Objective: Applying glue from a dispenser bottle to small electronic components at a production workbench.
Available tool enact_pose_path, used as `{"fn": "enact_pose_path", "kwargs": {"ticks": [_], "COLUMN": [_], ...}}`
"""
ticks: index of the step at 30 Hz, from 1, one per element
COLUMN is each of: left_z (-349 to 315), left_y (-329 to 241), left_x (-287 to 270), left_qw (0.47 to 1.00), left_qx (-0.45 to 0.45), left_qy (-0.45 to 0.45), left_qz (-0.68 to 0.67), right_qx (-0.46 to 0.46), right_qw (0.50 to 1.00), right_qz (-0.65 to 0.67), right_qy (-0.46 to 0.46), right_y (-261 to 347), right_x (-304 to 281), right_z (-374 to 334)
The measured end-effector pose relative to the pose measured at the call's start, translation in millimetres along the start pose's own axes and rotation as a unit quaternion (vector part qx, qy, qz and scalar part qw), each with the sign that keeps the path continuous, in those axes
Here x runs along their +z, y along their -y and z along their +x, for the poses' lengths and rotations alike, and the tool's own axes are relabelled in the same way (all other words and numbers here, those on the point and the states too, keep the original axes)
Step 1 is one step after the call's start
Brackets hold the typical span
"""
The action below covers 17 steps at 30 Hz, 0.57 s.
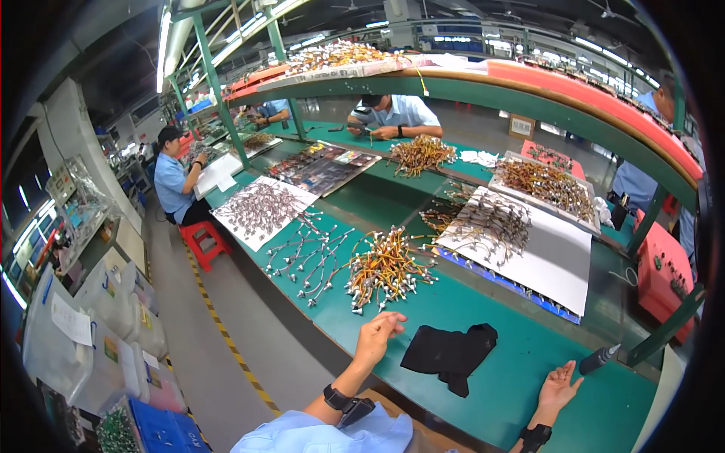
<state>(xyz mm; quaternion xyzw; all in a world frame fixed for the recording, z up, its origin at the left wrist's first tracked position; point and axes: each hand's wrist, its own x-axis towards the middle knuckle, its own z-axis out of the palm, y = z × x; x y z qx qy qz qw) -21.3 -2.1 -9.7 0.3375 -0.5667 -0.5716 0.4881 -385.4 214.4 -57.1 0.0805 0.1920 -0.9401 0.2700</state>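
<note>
My left hand point(380, 332) is raised over the near edge of the green bench, its fingers loosely bent, with nothing visible in them. Just beyond it lies a tangled pile of orange and brown wires with white connectors point(389, 264). My right hand point(557, 383) is at the right, palm turned up and fingers stretched out, holding nothing. Close beside its fingertips is a dark bottle with a pointed pale nozzle point(598, 360), tilted in the view. Between my hands a crumpled black cloth point(447, 353) lies flat on the bench point(521, 325).
Loose purplish wires point(306, 257) and a white board with wire bundles point(555, 260) lie further back. A red-edged overhead shelf point(589, 87) crosses above. Co-workers in blue shirts sit beyond. Clear plastic bins point(60, 340) and a red stool point(204, 243) are at the left.
</note>
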Motion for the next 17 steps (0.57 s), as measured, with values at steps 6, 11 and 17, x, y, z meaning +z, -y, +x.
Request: {"fn": "enact_pose_path", "kwargs": {"ticks": [6,11,17], "left_z": [-18.2,-36.9,-86.4], "left_y": [-31.6,-24.2,-29.3], "left_x": [32.1,58.9,104.7], "left_qw": [0.998,0.924,0.695], "left_qx": [-0.025,-0.123,-0.034], "left_qy": [0.037,0.337,0.717], "left_qz": [-0.034,-0.132,-0.045], "right_qx": [0.002,-0.213,-0.387], "right_qw": [0.999,0.866,0.664], "right_qz": [-0.034,-0.440,-0.640], "right_qy": [-0.008,-0.103,0.008], "right_y": [-1.2,7.3,-11.3], "right_x": [3.8,-23.3,-60.6], "right_z": [-33.0,-139.3,-161.0]}}
